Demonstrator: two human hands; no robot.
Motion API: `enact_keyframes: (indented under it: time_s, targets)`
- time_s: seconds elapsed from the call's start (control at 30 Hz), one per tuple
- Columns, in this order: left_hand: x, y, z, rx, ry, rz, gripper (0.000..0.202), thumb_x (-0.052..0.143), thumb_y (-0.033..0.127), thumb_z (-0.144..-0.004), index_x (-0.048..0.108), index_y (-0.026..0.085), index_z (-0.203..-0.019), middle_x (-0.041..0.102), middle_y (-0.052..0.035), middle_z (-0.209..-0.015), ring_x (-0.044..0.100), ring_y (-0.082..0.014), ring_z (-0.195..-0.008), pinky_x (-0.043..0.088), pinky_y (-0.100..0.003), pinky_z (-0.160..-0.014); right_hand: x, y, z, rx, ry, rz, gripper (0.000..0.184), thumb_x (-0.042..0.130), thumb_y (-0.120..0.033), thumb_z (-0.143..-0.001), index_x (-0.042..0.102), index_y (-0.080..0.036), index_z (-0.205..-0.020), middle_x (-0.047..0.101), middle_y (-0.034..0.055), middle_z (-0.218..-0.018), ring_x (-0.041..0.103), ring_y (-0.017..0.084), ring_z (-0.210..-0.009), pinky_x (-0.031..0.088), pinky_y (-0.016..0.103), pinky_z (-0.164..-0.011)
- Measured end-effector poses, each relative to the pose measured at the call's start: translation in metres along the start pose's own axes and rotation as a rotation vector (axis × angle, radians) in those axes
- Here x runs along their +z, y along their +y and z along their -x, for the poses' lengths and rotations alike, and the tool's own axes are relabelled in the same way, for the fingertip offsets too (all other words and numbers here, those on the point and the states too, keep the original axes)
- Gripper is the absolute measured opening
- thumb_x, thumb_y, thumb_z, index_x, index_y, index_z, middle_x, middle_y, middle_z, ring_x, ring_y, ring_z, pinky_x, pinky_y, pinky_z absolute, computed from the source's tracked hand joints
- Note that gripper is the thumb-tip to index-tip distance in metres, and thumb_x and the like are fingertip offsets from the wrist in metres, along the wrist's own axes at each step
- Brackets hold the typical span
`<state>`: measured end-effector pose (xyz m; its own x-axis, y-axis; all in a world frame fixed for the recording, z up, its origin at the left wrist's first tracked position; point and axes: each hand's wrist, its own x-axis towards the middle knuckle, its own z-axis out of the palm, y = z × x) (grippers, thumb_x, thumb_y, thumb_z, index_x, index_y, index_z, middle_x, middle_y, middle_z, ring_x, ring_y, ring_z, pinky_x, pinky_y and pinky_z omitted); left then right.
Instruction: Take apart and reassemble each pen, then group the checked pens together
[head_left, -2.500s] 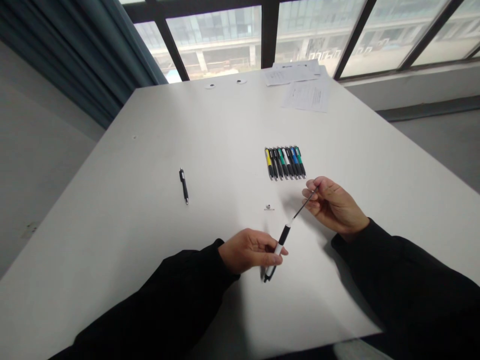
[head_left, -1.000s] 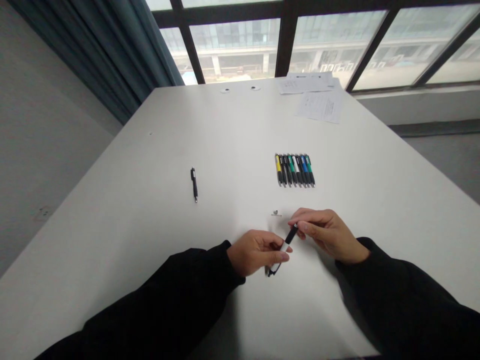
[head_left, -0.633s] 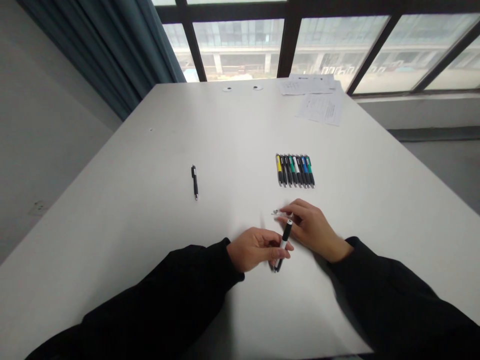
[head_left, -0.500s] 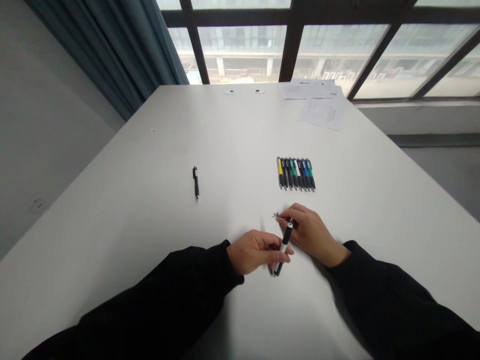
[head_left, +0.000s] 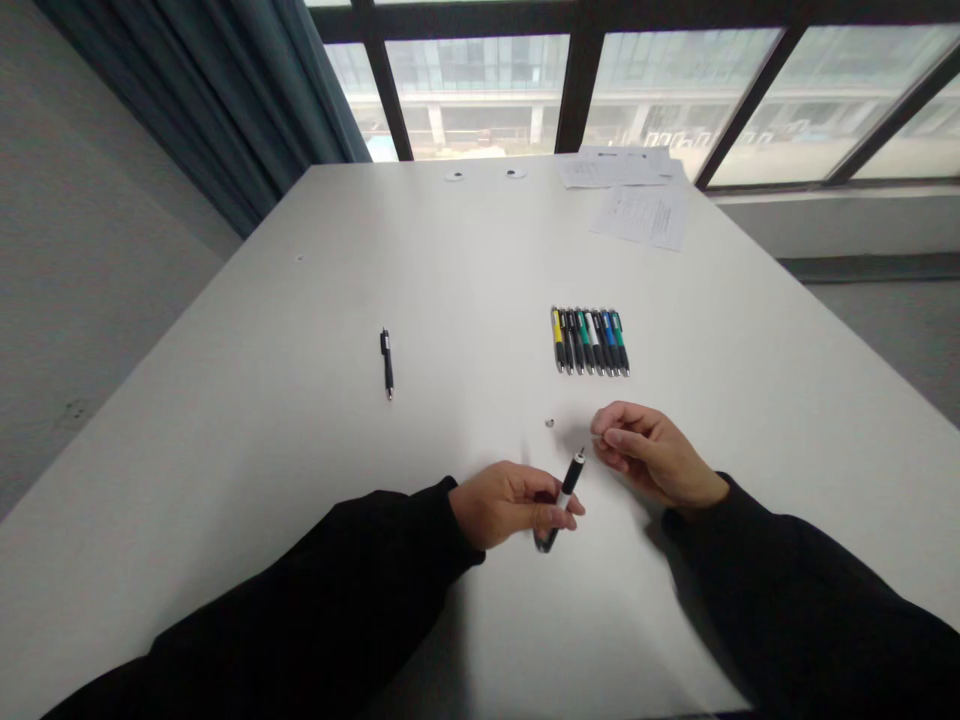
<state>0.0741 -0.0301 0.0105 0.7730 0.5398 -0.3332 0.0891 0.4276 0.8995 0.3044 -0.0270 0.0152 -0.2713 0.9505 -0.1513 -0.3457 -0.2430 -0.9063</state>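
Note:
My left hand point(head_left: 514, 503) is closed around a white pen with a black grip point(head_left: 572, 480), held at a slant with its narrow end up. A thin point sticks out of that end, where no metal tip shows. Just to the right, my right hand point(head_left: 656, 450) hovers over the table with thumb and fingertips pinched together. Whatever is between those fingertips is too small to make out. A small silvery piece point(head_left: 550, 423), perhaps a pen tip, lies on the table left of my right fingers.
Beyond my hands, several pens point(head_left: 590, 341) in yellow, black, green, white and blue lie side by side. One black pen point(head_left: 387, 364) lies alone on the left. Paper sheets point(head_left: 641, 217) rest at the far right of the white table point(head_left: 465, 270), near the window.
My right hand has drawn back to the right, away from the small silvery piece, which now lies loose on the table. My left hand keeps the pen in nearly the same place.

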Motion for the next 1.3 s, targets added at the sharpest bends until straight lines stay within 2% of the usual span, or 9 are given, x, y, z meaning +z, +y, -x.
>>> enact_keyframes:
  time_s: [0.17,0.4,0.63,0.83,1.13,1.3]
  targets:
    - [-0.0006,0.0002,0.0002,-0.019,0.006,-0.011,0.047,0.078,0.046,-0.073,0.073,0.008,-0.101,0.068,-0.0061,-0.075,0.056,-0.0104,-0.061,0.047,-0.025,-0.062,0.0038,-0.0043,0.0022,0.017,-0.053,-0.161,0.014,0.081,-0.022,-0.074,0.07,-0.017,-0.082,0.059,0.0,-0.07,0.045,0.005,-0.052,0.032,0.02,-0.049]
    - [-0.001,-0.0024,0.0014,-0.036,-0.001,0.017,0.046,0.079,0.045,-0.073,0.073,0.008,-0.1,0.07,-0.0065,-0.078,0.054,-0.0073,-0.052,0.045,-0.022,-0.052,0.0045,-0.0063,0.0018,0.047,-0.025,-0.118,0.014,0.079,-0.025,-0.076,0.071,-0.017,-0.084,0.072,0.0075,-0.088,0.052,0.008,-0.053,0.034,0.018,-0.039]
    - [-0.0018,-0.0008,0.001,-0.033,-0.012,0.019,0.046,0.078,0.046,-0.074,0.073,0.009,-0.101,0.071,-0.0073,-0.08,0.054,-0.0061,-0.05,0.044,-0.019,-0.048,0.0055,-0.0042,-0.0002,0.057,0.007,-0.086,0.016,0.082,-0.024,-0.074,0.074,-0.016,-0.085,0.074,0.0068,-0.082,0.057,0.007,-0.053,0.043,0.017,-0.041]
    - [-0.0025,-0.0012,0.0008,-0.041,-0.014,0.001,0.048,0.078,0.048,-0.074,0.073,0.009,-0.101,0.072,-0.0073,-0.079,0.053,-0.0059,-0.049,0.044,-0.019,-0.048,0.0076,-0.0057,-0.001,0.042,0.054,-0.088,0.019,0.084,-0.024,-0.071,0.076,-0.018,-0.087,0.073,0.0048,-0.079,0.057,0.006,-0.052,0.044,0.017,-0.045]
    - [-0.0022,-0.0011,0.001,-0.044,-0.022,0.016,0.048,0.078,0.049,-0.073,0.073,0.009,-0.1,0.072,-0.0072,-0.081,0.053,-0.0054,-0.048,0.043,-0.018,-0.047,0.0046,-0.0012,0.0003,0.018,0.013,-0.048,0.019,0.083,-0.023,-0.072,0.078,-0.019,-0.09,0.072,0.0048,-0.078,0.057,0.008,-0.054,0.044,0.022,-0.048]
    - [-0.0022,-0.0007,0.0005,-0.05,-0.015,0.023,0.049,0.079,0.049,-0.072,0.073,0.009,-0.1,0.072,-0.0078,-0.08,0.053,-0.0055,-0.048,0.043,-0.019,-0.046,0.0012,0.0009,-0.0004,-0.078,-0.071,0.001,0.018,0.079,-0.019,-0.077,0.078,-0.021,-0.094,0.068,0.0031,-0.081,0.055,0.007,-0.057,0.043,0.023,-0.053]
